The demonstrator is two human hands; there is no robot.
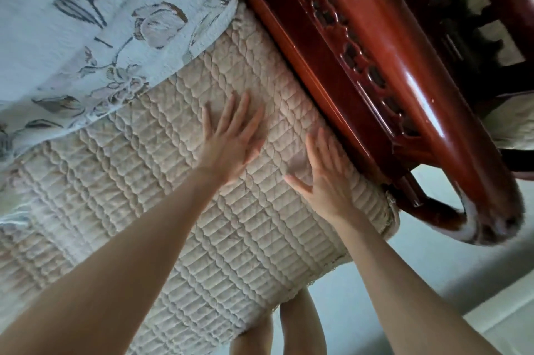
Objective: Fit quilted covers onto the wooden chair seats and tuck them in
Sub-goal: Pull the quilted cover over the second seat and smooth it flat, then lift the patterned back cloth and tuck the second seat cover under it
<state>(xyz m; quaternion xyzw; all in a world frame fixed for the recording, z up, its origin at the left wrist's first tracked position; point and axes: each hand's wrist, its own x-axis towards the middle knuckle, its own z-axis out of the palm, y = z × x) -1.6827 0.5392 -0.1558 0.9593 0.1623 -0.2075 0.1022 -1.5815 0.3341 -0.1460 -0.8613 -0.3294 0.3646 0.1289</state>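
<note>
Head view. The beige quilted cover [219, 239] lies spread over the chair seat, under both hands. The left hand [231, 140] rests flat on it, fingers straight and slightly spread, with no hold on anything. The right hand [320, 175] lies palm down just beside it, fingers likewise straight and thumb stretched toward the left hand. Its fingertips reach the line where the cover meets the wooden armrest [375, 88].

The cover's front edge slants across below both wrists, and its corner ends just past the right wrist, beside the armrest's curled end. Beyond that edge lies pale floor [433, 253]. To the left of the left hand, and back toward the person, the quilted surface runs on unbroken.

On the right the glossy red armrest stands close against the right hand — a long rail running along that whole side of the seat. Ahead of the left hand's fingers a pale blue floral cover [86, 36] overlaps the far part of the beige one.

The seat's own wood is hidden under the fabric, and whether the cover's side edge goes under the armrest cannot be told. The armrest's carved openwork is dark and blurred. The person's bare legs [297, 323] show below the front edge — cut off by the frame.
</note>
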